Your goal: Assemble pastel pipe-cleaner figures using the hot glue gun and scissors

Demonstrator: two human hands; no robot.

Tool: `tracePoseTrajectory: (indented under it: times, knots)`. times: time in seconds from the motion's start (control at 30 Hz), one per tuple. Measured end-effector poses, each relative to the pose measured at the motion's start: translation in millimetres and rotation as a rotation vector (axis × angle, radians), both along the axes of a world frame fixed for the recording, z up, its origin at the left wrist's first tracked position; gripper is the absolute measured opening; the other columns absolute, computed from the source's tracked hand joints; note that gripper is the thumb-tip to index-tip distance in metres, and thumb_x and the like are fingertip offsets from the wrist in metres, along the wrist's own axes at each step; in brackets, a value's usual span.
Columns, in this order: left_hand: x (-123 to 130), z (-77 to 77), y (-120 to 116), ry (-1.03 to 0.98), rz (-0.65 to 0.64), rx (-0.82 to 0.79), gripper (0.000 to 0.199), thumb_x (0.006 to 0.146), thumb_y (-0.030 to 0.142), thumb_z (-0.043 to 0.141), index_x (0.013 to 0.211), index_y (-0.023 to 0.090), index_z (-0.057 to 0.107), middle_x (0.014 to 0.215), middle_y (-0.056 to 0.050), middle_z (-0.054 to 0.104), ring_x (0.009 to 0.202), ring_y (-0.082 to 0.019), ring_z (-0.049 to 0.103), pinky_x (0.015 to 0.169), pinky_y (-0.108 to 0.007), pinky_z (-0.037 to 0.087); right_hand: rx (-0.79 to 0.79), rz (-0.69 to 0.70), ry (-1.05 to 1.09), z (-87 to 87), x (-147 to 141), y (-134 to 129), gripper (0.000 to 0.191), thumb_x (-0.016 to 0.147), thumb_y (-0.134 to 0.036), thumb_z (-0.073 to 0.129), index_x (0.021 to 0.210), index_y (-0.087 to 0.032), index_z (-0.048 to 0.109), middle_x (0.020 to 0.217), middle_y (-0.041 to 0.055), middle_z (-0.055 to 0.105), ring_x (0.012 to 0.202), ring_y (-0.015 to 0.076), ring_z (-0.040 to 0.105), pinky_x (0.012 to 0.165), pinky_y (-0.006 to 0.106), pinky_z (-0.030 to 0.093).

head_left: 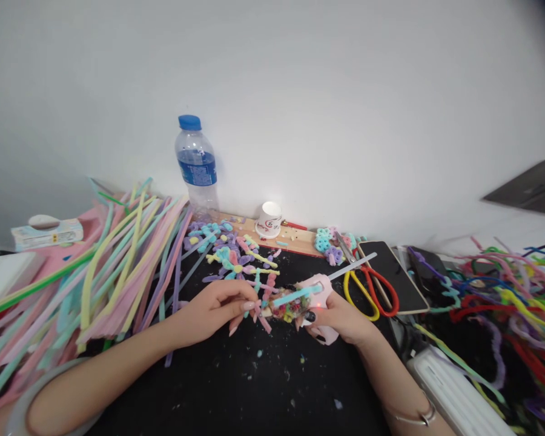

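Pinching pink stem (264, 323): left grip (215, 310) | wrapping glue gun (318, 295): right grip (347, 320) | bottle label (197, 168): unreadable

There is room to pass over the near tabletop (277, 399), between the forearms (384, 357). Fuzzy sticks (136, 260) crowd the left; the pink tool (329, 334) and scissors (369, 274) obstruct the right; a bottle (197, 166), apparently against the wall (309, 121), stands behind.
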State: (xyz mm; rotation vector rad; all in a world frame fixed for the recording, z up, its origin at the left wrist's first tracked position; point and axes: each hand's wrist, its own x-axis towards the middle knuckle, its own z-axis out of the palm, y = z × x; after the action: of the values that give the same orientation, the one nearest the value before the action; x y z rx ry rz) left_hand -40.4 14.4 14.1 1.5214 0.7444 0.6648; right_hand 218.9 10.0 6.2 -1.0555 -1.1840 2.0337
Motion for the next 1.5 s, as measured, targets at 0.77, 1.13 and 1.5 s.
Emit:
tracePoseTrajectory:
  times: [0.77, 1.13, 1.5]
  knots:
    - [1, -0.2, 0, -0.065, -0.042, -0.085, 0.020, 0.089, 0.028, 0.047, 0.080, 0.015, 0.059, 0.056, 0.005, 0.054, 0.044, -0.006, 0.045, 0.051, -0.020, 0.040, 0.036, -0.071, 0.021, -3.6, -2, -1, 0.048, 0.060, -0.033, 0.079, 0.098, -0.014, 0.056, 0.067, 0.0030, 0.065, 0.042, 0.0066, 0.048, 0.039, 0.018, 0.039]
    - [5, -5.0, -1, -0.183, -0.010, -0.205, 0.017, 0.088, 0.028, 0.049, 0.080, 0.013, 0.055, 0.072, 0.000, 0.062, 0.040, -0.002, 0.044, 0.045, -0.018, 0.034, 0.083, -0.133, -0.014, -6.7, -11, -4, 0.049, 0.062, -0.032, 0.077, 0.102, -0.016, 0.054, 0.062, -0.0016, 0.060, 0.043, 0.0065, 0.046, 0.038, 0.017, 0.037]
    - [4, -9.0, 0, -0.221, 0.003, -0.200, 0.017, 0.089, 0.028, 0.048, 0.081, 0.014, 0.055, 0.074, -0.001, 0.065, 0.040, -0.002, 0.045, 0.044, -0.017, 0.033, 0.164, -0.168, 0.056, -5.8, -12, -3, 0.033, 0.065, -0.032, 0.075, 0.086, -0.013, 0.058, 0.059, -0.0011, 0.058, 0.042, 0.0053, 0.043, 0.040, 0.018, 0.037]
